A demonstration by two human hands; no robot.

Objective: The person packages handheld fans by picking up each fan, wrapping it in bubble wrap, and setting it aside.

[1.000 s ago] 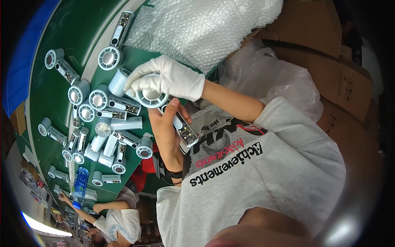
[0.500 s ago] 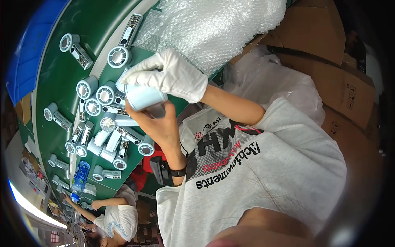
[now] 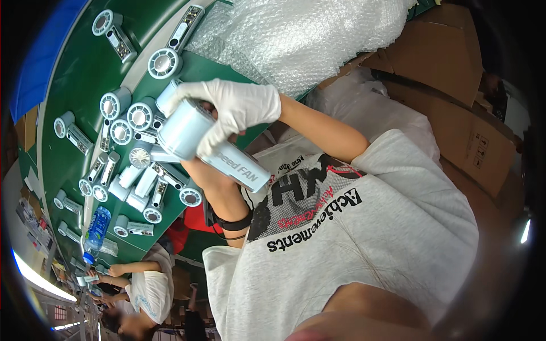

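A pale blue handheld fan (image 3: 185, 133) is held up over the green table, its round head to the left and its handle angled down to the right. My right hand (image 3: 236, 111), in a white glove, grips it around the neck, where head and handle meet. My bare left hand (image 3: 209, 107) is mostly hidden behind the fan's head; only bits of skin show there, and it appears closed on the fan. A dark band (image 3: 234, 224) circles my left wrist. Just beyond the gloved fingers stands another light blue fan head (image 3: 168, 96).
Several similar fans lie left on the green table (image 3: 219, 71), some with circuitry exposed. Bubble wrap (image 3: 296, 40) covers the far edge. Cardboard boxes (image 3: 435, 68) and plastic sheeting (image 3: 387, 108) sit right. A blue-labelled bottle (image 3: 98, 230) and a co-worker (image 3: 151, 290) are lower left.
The fan has turned so its handle now shows, pointing down to the right. My gloved hand has shifted from its head to its neck. My left hand has gone behind it.
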